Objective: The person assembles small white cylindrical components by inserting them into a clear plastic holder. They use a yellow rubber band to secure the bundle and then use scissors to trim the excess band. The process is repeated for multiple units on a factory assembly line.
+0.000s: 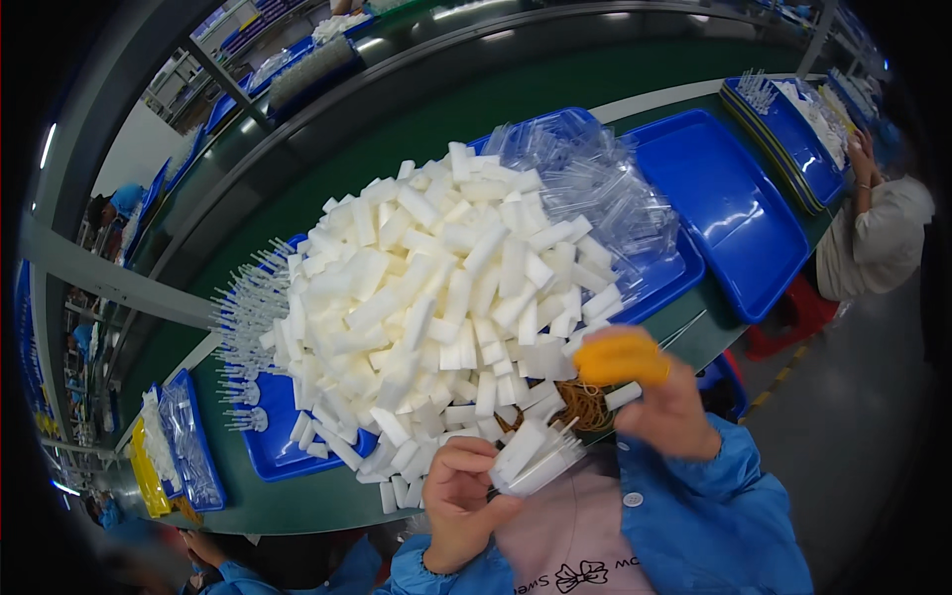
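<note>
Dark shirt lettering (536, 583) near left hand (463, 504)

Dark lettering (625, 563) can be made out in 1 place: on the wearer's pale pink shirt (555, 521), on 2 sides of a black-outlined bow print (581, 575).

Factory floor, assembly line by the look of it from here. Long green bench (426, 124), grey metal frame beam (119, 278), shallow blue rectangular plastic tray (729, 213). Parts in bulk: heaped white spongy blocks (426, 278), loose clear plastic pieces (575, 164). Pale-topped worker (883, 233) along the same bench, blue-capped person (127, 196) across.
</note>
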Motion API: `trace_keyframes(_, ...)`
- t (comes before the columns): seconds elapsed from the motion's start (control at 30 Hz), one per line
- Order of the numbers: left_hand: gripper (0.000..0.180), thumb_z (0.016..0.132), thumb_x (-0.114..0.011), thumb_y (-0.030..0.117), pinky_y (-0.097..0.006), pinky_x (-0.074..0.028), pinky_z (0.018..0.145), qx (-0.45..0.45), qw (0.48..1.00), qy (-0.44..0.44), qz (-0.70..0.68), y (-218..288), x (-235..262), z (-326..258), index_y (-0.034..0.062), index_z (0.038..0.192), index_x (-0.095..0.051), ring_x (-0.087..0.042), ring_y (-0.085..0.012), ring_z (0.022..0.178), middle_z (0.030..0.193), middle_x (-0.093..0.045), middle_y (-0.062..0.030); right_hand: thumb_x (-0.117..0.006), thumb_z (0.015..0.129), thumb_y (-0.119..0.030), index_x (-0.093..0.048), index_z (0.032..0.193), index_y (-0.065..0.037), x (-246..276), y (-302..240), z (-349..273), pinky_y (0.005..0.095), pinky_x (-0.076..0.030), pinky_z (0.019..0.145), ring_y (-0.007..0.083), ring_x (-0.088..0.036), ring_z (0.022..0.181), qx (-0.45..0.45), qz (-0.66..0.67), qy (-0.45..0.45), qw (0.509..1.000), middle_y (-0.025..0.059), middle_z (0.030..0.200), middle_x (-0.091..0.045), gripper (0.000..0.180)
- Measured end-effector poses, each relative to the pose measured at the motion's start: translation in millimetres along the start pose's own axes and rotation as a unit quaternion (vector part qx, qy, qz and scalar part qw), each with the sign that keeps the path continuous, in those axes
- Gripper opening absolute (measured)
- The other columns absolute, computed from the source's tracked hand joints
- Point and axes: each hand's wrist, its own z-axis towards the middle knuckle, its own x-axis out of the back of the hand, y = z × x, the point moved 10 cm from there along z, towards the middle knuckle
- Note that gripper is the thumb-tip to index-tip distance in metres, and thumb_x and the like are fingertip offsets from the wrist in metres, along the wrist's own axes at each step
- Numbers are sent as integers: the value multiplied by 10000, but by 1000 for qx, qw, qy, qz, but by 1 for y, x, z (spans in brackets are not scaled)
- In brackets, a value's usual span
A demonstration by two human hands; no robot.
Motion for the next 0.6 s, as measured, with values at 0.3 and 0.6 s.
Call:
trace_keyframes(0.3, 458, 643, -763, -52, -312, -414, 910, 15, 1000, 2, -8, -5, 0, -1, 13, 1017, -507, -513, -158, 984, 1097, -480, -112, -722, 701, -242, -680, 895, -75, 74, 38, 47, 387, -381, 789, 256, -530, 877, 45, -611, 81, 786, 63, 884, -625, 259)
trace_keyframes(0.6, 456, 647, -777, -34, -301, -410, 890, 10, 1000, 9, 2, -3, 5, -1, 16, 1015, -513, -510, -156, 975, 1090, -488, -108, -685, 772, -171, -614, 943, -31, 108, 37, 18, 314, -420, 751, 183, -550, 720, 0, -369, 186, 910, 62, 791, -598, 232)
